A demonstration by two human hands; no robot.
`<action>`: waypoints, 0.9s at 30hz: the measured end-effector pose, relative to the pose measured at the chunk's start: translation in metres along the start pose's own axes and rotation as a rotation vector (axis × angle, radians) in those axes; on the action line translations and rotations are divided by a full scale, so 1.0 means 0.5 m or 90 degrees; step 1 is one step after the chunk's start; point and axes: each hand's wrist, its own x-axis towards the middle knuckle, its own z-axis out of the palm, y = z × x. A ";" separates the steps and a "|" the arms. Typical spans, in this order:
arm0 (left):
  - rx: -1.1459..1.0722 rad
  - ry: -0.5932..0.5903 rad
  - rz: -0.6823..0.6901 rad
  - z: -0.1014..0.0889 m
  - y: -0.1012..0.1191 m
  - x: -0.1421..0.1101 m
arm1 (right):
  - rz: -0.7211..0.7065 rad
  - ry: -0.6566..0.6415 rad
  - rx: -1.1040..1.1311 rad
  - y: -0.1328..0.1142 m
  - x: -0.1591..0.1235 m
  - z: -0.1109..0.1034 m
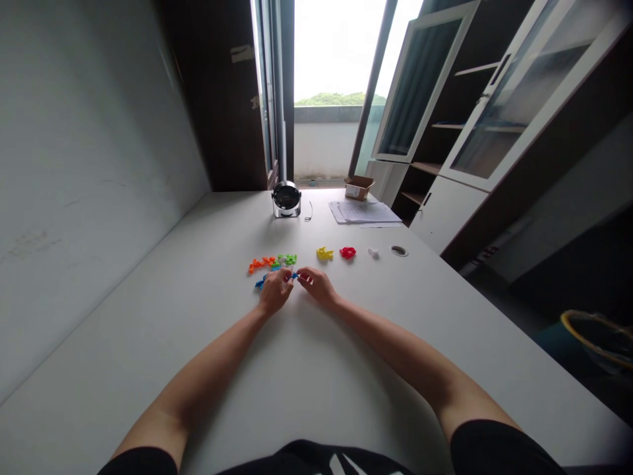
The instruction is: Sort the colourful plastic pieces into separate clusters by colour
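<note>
My left hand (275, 291) and my right hand (316, 285) meet at the middle of the white table (208, 343). Their fingertips pinch a small blue plastic piece (293, 276) between them. Another blue part (260, 283) sticks out beyond my left hand, and I cannot tell if it is joined to the pinched piece. Just past my left hand lie orange plastic pieces (257, 265) and green ones (287, 259). Farther right, a yellow piece (324, 253), a red piece (347, 252) and a small white piece (373, 251) lie apart.
A round black-and-silver desk fan (286, 200) stands at the table's far edge. Papers (364, 212) and a small cardboard box (359, 188) lie to its right. The table has a round cable grommet (399, 251), a wall along its left side, and cabinets beyond its right side.
</note>
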 end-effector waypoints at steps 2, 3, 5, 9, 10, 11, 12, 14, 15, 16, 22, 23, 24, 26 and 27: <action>-0.005 -0.023 0.021 0.000 0.002 0.000 | 0.025 -0.021 0.032 -0.003 -0.016 -0.002; -0.008 -0.037 0.034 0.001 0.002 0.000 | 0.037 -0.031 0.046 -0.004 -0.024 -0.002; -0.014 -0.058 0.052 0.002 0.002 -0.002 | 0.057 -0.045 0.070 -0.002 -0.036 -0.004; -0.046 -0.073 0.018 -0.002 0.000 -0.011 | 0.078 -0.062 0.108 0.005 -0.046 -0.008; -0.063 -0.077 0.005 -0.005 0.000 -0.014 | 0.076 -0.069 0.110 0.005 -0.047 -0.010; -0.083 -0.080 -0.007 -0.008 0.000 -0.017 | 0.069 -0.078 0.106 0.003 -0.047 -0.011; -0.105 -0.081 -0.018 -0.011 0.000 -0.020 | 0.057 -0.085 0.096 0.000 -0.047 -0.012; -0.153 -0.081 -0.035 -0.016 -0.003 -0.026 | 0.030 -0.088 0.068 -0.010 -0.048 -0.014; -0.176 -0.084 -0.043 -0.017 -0.005 -0.028 | 0.018 -0.086 0.054 -0.015 -0.048 -0.014; -0.197 -0.090 -0.050 -0.017 -0.007 -0.031 | 0.008 -0.087 0.045 -0.020 -0.049 -0.014; -0.265 -0.131 -0.078 -0.016 -0.015 -0.040 | -0.002 -0.112 0.045 -0.024 -0.056 -0.008; -0.266 -0.133 -0.079 -0.017 -0.014 -0.040 | 0.001 -0.109 0.043 -0.023 -0.056 -0.007; -0.267 -0.132 -0.081 -0.018 -0.013 -0.040 | 0.008 -0.103 0.044 -0.022 -0.056 -0.007; -0.269 -0.130 -0.086 -0.021 -0.011 -0.038 | 0.030 -0.087 0.050 -0.021 -0.054 -0.009; -0.272 -0.132 -0.088 -0.022 -0.010 -0.037 | 0.045 -0.079 0.054 -0.020 -0.052 -0.012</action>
